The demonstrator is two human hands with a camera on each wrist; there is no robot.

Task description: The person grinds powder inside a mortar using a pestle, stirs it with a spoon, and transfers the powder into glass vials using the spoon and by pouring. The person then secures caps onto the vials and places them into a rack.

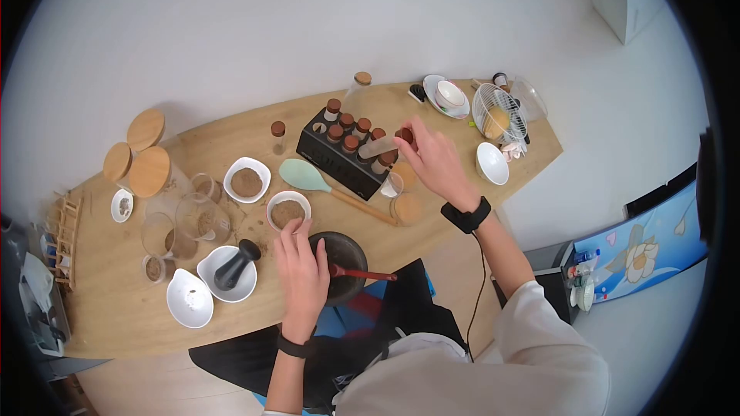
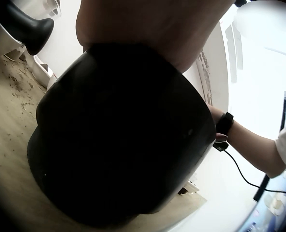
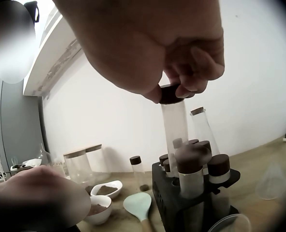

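My right hand [image 1: 435, 158] pinches the dark brown cap [image 3: 172, 95] of a clear glass tube [image 3: 175, 121] between thumb and fingers. The tube hangs upright over a black rack [image 1: 343, 158], which holds several similar tubes with brown caps. My left hand [image 1: 302, 273] lies with loosely bent fingers at the near rim of a white bowl [image 1: 307, 206] of brown powder. Beside that hand, a dark stone mortar [image 1: 354, 258] has a red-handled utensil [image 1: 366, 273] lying across it. In the left wrist view, a black shape hides the left fingers.
A mint-green spoon [image 1: 303, 175] with a wooden handle lies before the rack. One capped tube [image 1: 278, 139] and a cork-stoppered flask [image 1: 358, 92] stand nearby. Leftward are glass jars, another powder bowl [image 1: 247, 166] and a black pestle [image 1: 235, 266] in a white bowl. A wire basket [image 1: 484, 104] stands rightward.
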